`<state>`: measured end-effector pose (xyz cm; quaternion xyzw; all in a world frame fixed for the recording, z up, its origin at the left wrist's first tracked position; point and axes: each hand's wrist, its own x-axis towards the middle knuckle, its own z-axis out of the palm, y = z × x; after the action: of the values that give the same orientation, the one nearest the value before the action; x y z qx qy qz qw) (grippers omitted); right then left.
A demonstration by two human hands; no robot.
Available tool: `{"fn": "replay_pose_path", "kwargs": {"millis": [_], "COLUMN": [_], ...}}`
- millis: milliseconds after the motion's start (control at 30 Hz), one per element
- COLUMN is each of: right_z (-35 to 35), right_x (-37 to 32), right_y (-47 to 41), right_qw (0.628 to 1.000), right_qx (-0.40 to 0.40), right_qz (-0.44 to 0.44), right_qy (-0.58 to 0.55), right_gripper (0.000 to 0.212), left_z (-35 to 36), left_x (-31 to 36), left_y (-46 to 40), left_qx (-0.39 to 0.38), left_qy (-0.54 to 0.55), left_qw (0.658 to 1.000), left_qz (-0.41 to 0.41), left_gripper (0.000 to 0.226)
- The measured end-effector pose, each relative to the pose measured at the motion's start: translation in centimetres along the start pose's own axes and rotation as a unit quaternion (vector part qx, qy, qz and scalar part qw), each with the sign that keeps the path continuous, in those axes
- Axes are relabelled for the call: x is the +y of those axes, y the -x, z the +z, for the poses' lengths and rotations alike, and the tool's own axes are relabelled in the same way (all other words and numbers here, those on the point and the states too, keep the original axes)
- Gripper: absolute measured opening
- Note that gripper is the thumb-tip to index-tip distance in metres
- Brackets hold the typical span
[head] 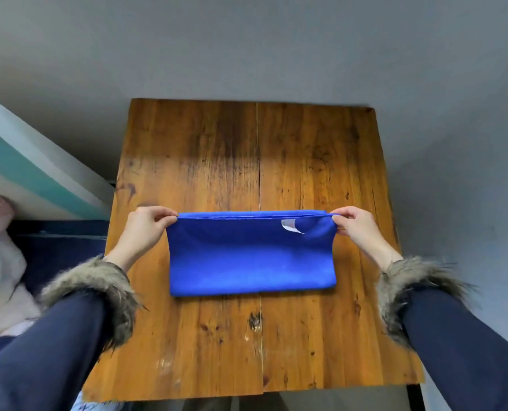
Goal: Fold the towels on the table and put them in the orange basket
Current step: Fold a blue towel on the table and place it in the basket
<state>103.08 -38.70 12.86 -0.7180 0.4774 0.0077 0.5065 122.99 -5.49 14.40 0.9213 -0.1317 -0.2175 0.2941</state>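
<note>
Pinching the far corners of the blue towel (pixel 251 253), the left hand (pixel 144 229) sits at its 10 o'clock, the right hand (pixel 358 228) at 2 o'clock; the folded towel lies mid-tabletop (pixel 217 155)

There is one view only — a wide-angle camera on the person's head, looking forward and steeply down. It faces the wooden tabletop (pixel 217 161) almost from above, close enough that the tabletop fills the middle of the picture, its near edge low in the picture and its far edge against the grey floor (pixel 276 48). Both forearms reach in from the bottom corners — the left hand (pixel 144 229) and right hand (pixel 358 228) meet mid-picture. The wide lens bends the edges.
</note>
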Motion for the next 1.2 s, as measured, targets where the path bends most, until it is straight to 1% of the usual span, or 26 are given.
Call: {"fn": "replay_pose_path", "kwargs": {"millis": [200, 300, 400, 467, 500, 533, 600, 633, 667, 733, 767, 833, 900, 1000, 1067, 1200], "right_z": [1.7, 2.4, 3.3, 3.8, 4.1, 4.5, 5.8, 6.8, 8.1, 10.8, 12.0, 13.3, 13.0, 11.5, 10.7, 9.2], "right_x": [1.0, 1.3, 1.4, 1.6, 1.5, 1.5, 1.2, 1.1, 1.1, 1.6, 1.9, 2.7, 3.8, 5.4, 6.0, 6.8], "right_y": [-2.9, -4.0, -4.9, -4.8, -4.5, -4.0, -2.3, -1.4, -0.4, 1.0, 1.4, 1.3, 0.2, -1.5, -2.1, -2.1], "right_qw": [1.0, 0.998, 0.996, 0.991, 0.985, 0.976, 0.951, 0.938, 0.924, 0.893, 0.88, 0.868, 0.869, 0.864, 0.858, 0.871], "right_qx": [0.008, 0.035, 0.059, 0.078, 0.102, 0.132, 0.167, 0.157, 0.131, 0.073, 0.054, 0.037, 0.038, 0.048, 0.05, 0.064], "right_qz": [-0.005, -0.02, -0.011, -0.004, -0.01, -0.028, -0.115, -0.174, -0.228, -0.302, -0.322, -0.332, -0.315, -0.307, -0.309, -0.284], "right_qy": [0.026, 0.046, 0.068, 0.108, 0.138, 0.172, 0.233, 0.256, 0.278, 0.326, 0.344, 0.367, 0.38, 0.397, 0.407, 0.395], "right_gripper": [0.014, 0.013, 0.015, 0.02, 0.023, 0.027, 0.033, 0.036, 0.039, 0.044, 0.046, 0.049, 0.051, 0.053, 0.055, 0.055], "left_z": [2.2, 3.0, 3.9, 4.5, 4.8, 5.2, 6.3, 7.1, 8.1, 10.6, 11.9, 13.9, 14.9, 15.1, 14.6, 12.2], "left_x": [-1.3, -1.9, -2.6, -2.9, -3.0, -2.9, -2.2, -1.5, -0.8, 0.8, 1.4, 1.8, 1.1, -0.6, -1.8, -4.6], "left_y": [-2.6, -3.7, -4.5, -4.4, -4.1, -3.5, -2.1, -1.4, -0.6, 0.4, 0.7, 0.5, -0.2, -1.2, -1.7, -1.5], "left_qx": [0.005, 0.01, 0.018, 0.031, 0.044, 0.065, 0.11, 0.115, 0.103, 0.047, 0.016, -0.025, -0.034, -0.016, 0.003, 0.016], "left_qy": [0.008, 0.023, 0.006, -0.02, -0.038, -0.062, -0.129, -0.159, -0.184, -0.238, -0.262, -0.282, -0.289, -0.311, -0.317, -0.321], "left_qw": [1.0, 0.999, 0.999, 0.998, 0.997, 0.995, 0.985, 0.978, 0.97, 0.946, 0.936, 0.93, 0.931, 0.917, 0.914, 0.926], "left_qz": [-0.009, -0.024, -0.045, -0.056, -0.054, -0.045, 0.018, 0.069, 0.124, 0.213, 0.234, 0.232, 0.222, 0.251, 0.252, 0.196], "left_gripper": [0.013, 0.01, 0.01, 0.018, 0.025, 0.031, 0.039, 0.041, 0.043, 0.046, 0.047, 0.05, 0.052, 0.051, 0.051, 0.055]}}
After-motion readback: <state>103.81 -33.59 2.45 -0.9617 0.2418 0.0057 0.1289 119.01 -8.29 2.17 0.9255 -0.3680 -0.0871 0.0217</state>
